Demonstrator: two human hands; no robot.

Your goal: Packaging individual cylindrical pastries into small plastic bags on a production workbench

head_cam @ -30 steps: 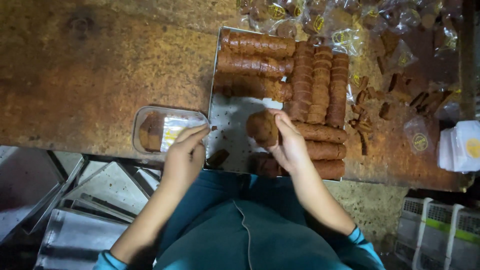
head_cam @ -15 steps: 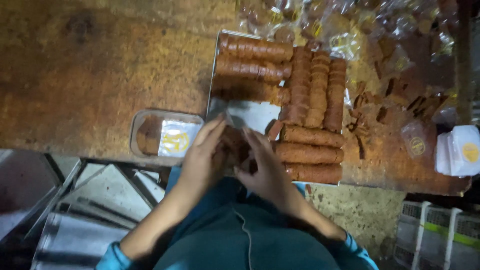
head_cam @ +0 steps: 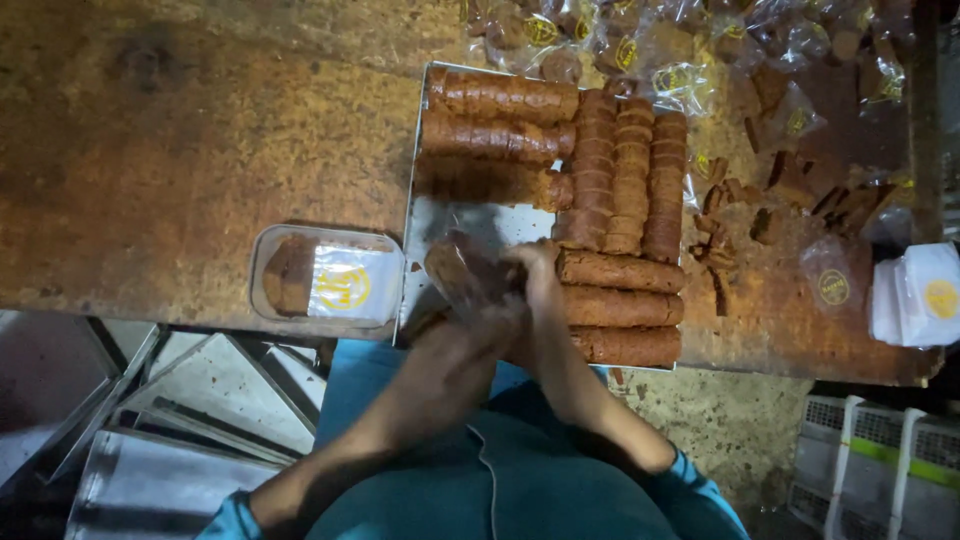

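**Both hands closed on 1 brown roll at the tray's near edge**

The left hand [head_cam: 470,335] and the right hand [head_cam: 535,285] meet over the near edge of the flat metal tray [head_cam: 445,215], fingers curled around a short brown cylinder of stacked round biscuits [head_cam: 458,272]. The roll is tilted, its far end lifted off the tray; the picture is blurred here, so whether a wrapper covers it cannot be told. Gripping it from 2 sides probably keeps the loose discs pressed together as 1 column.

The tray holds long brown biscuit rolls [head_cam: 620,272] laid side by side in tight rows, some crosswise and some lengthwise, which stops them rolling. Just beside the tray, on the left-hand side, lies a clear plastic tray-pack with a yellow round label [head_cam: 325,278], with brown biscuits inside, within easy reach of the left hand.

Further out on the worn wooden table [head_cam: 170,170] lie clear bagged biscuits [head_cam: 600,45], broken brown pieces [head_cam: 790,200] and a stack of white labelled sleeves [head_cam: 920,295].
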